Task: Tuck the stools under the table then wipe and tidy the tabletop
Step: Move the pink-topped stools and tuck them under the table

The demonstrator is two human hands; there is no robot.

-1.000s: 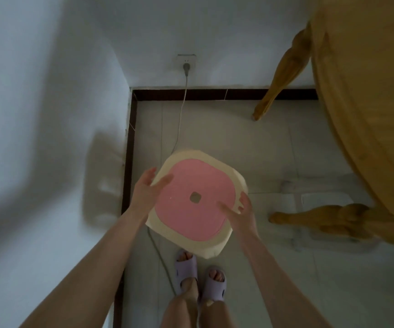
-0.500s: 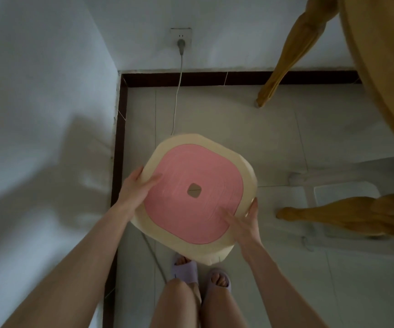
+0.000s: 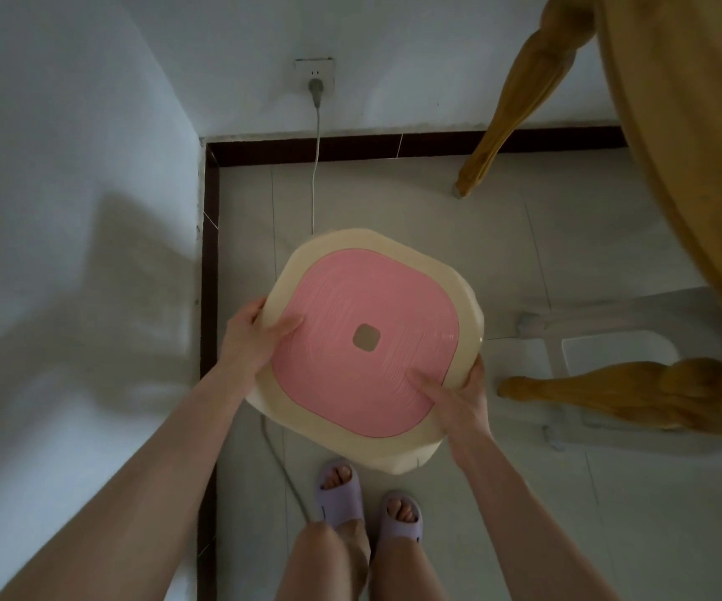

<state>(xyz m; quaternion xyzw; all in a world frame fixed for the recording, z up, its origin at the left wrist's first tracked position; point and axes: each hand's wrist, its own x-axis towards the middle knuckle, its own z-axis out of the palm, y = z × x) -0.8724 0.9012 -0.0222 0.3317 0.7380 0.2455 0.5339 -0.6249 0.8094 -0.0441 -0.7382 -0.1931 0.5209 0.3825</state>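
Stool (image 3: 350, 383) nearer than before, left hand (image 3: 248, 340) and right hand (image 3: 461, 403) grip its cream rim, fingertips hidden beneath, legs unseen, pink seat between thumbs

Cream stool (image 3: 458, 297) with ridged pink centre; yellow-brown table (image 3: 697, 167); lilac slippers (image 3: 341, 496)

We read no word, label, brand, number or sign anywhere in this frame. The stool (image 3: 350, 297) at centre shows a plain pink seat with a cream rim, the wall socket (image 3: 315, 73) at upper centre carries no marking we can make out, and the wooden table (image 3: 675, 123) at right bears none.
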